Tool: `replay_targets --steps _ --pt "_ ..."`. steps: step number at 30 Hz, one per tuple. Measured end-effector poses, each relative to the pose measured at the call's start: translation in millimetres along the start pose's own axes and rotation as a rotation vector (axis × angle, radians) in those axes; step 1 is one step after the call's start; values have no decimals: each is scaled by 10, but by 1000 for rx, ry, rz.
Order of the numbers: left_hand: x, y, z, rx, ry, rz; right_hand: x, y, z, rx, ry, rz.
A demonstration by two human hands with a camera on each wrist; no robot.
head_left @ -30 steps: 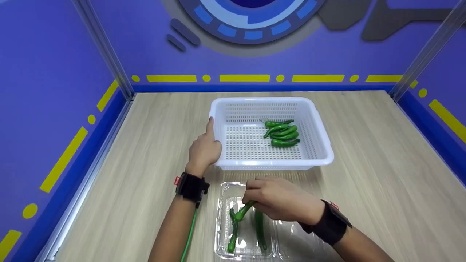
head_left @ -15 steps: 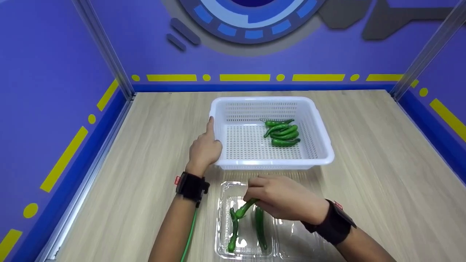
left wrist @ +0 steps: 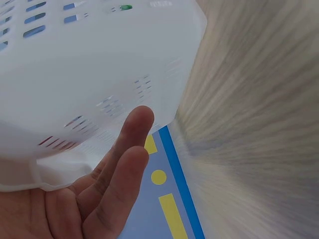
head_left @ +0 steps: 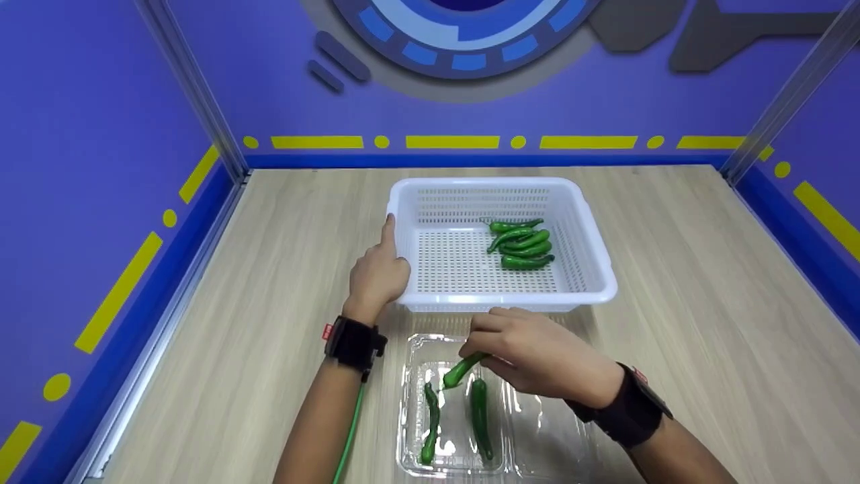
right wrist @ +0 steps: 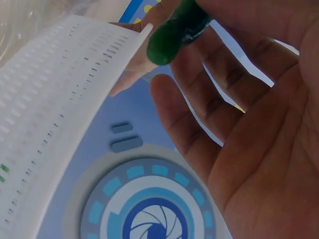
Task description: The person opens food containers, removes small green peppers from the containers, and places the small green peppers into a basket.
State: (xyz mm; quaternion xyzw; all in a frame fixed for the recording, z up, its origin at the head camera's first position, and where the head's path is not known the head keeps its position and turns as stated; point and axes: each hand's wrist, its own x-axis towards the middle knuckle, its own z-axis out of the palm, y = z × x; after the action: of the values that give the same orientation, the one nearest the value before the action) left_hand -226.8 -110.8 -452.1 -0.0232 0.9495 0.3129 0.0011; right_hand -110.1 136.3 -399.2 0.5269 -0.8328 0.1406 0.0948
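Head view: nearest on the pale wood worktop [head_left: 289,269], two slim green peppers [head_left: 480,417] are contained in a clear plastic clamshell [head_left: 457,420]. Above it, a curved green pepper [head_left: 462,371] is pinched in the closed grip of the right hand [head_left: 541,353]; one-by-one transfer appears underway, a steady pinch being called for until release. Beyond, a white perforated plastic basket [head_left: 450,262] is touched by the left hand [head_left: 377,275], fingers mostly straight; thumb hold cannot be told. Glossy green peppers [head_left: 527,263] are grouped inside.

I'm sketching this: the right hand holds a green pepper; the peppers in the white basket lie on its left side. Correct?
Not left: in the head view, the white basket has its peppers on the right. The right hand does hold a green pepper.
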Motion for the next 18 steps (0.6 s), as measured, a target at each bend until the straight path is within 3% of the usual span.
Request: replay_targets --steps 11,18 --pt "2 6 -6 -2 -5 -5 -52 99 -149 6 100 22" --pt "2 -4 1 -3 2 -1 -94 191 -208 -4 128 80"
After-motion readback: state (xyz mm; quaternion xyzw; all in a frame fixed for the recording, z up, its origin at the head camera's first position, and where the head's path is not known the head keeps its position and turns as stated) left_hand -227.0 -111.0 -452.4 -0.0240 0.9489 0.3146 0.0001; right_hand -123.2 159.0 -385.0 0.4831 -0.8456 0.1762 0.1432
